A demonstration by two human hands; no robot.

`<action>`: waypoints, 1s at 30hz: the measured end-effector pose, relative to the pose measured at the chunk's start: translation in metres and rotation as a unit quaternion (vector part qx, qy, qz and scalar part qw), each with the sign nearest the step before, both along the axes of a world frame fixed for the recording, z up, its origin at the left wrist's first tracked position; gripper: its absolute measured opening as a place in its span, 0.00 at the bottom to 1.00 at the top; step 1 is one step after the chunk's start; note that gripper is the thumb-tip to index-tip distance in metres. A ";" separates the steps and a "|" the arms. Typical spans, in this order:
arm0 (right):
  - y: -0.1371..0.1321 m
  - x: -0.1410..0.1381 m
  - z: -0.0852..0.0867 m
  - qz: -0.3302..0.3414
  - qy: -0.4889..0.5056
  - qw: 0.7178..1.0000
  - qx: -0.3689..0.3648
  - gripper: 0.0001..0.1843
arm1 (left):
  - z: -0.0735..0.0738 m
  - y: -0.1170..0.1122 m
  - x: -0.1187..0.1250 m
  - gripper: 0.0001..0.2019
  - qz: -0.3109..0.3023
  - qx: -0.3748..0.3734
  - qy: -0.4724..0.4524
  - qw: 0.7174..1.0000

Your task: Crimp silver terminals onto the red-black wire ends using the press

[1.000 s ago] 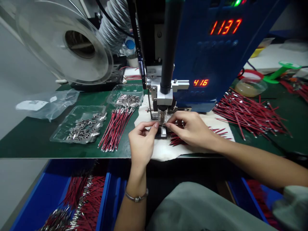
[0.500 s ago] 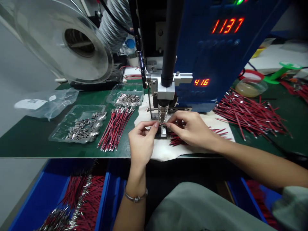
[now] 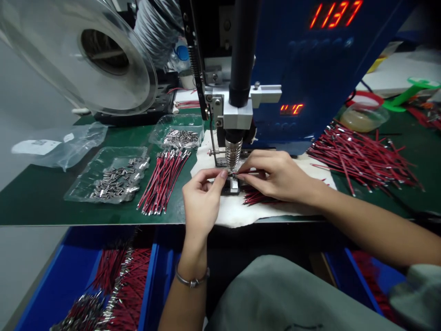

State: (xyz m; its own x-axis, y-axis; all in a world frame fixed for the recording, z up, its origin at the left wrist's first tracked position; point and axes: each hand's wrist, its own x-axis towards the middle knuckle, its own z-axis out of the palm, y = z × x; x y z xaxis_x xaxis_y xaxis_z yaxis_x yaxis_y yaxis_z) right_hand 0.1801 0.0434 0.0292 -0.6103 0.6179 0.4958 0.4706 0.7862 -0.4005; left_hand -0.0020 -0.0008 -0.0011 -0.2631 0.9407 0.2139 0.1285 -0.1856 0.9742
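Beneath the soldering machine's spring-wrapped tip (image 3: 233, 154), my two hands meet almost fingertip to fingertip. My left hand (image 3: 203, 195) pinches something tiny between thumb and forefinger, too hidden to name. From the other side, my right hand (image 3: 280, 177) pinches a thin red-and-black wire (image 3: 254, 173), its end at the tip. A small metal block (image 3: 234, 185) sits just under the fingertips. More red-and-black wires (image 3: 257, 196) lie below my right hand on a pale cloth (image 3: 234, 216).
Two clear trays of small metal parts (image 3: 117, 181) (image 3: 181, 138) stand left, beside a wire bundle (image 3: 163, 181). A large wire pile (image 3: 361, 158) lies right. The blue machine housing (image 3: 310, 78) rises behind; a clear reel (image 3: 138, 82) stands back left. Blue bins (image 3: 51, 280) sit below the table edge.
The view has shifted slightly. Both hands stay pinched at the tip, with the right hand's wire showing more clearly. The lower red display reads differently.
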 end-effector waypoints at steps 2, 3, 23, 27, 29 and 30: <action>0.001 0.001 0.000 0.007 -0.012 1.000 -0.001 0.09 | 0.000 0.000 0.000 0.10 -0.003 0.004 -0.001 1.000; 0.001 0.002 0.001 0.009 -0.017 1.000 -0.003 0.10 | 0.000 0.000 0.000 0.10 -0.006 0.008 -0.004 1.000; 0.001 0.000 0.003 0.026 0.010 1.000 0.006 0.07 | -0.002 -0.002 -0.002 0.07 -0.034 0.013 -0.034 0.999; 0.000 -0.002 0.002 0.024 0.020 0.999 0.004 0.06 | -0.002 -0.001 -0.002 0.08 -0.033 0.014 -0.037 0.999; -0.002 -0.003 0.001 0.019 0.027 0.999 -0.009 0.06 | -0.001 -0.001 -0.002 0.08 -0.033 0.015 -0.039 0.999; -0.003 -0.003 0.001 0.016 0.031 0.999 -0.016 0.05 | -0.001 -0.001 -0.001 0.08 -0.032 0.015 -0.040 0.999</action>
State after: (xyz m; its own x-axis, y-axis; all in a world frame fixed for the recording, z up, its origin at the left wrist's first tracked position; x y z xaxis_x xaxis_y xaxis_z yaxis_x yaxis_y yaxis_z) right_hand 0.1769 0.0405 0.0306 -0.5996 0.6145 0.5128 0.4184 0.7868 -0.4537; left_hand -0.0034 -0.0020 -0.0017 -0.2196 0.9500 0.2222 0.0364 -0.2196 0.9749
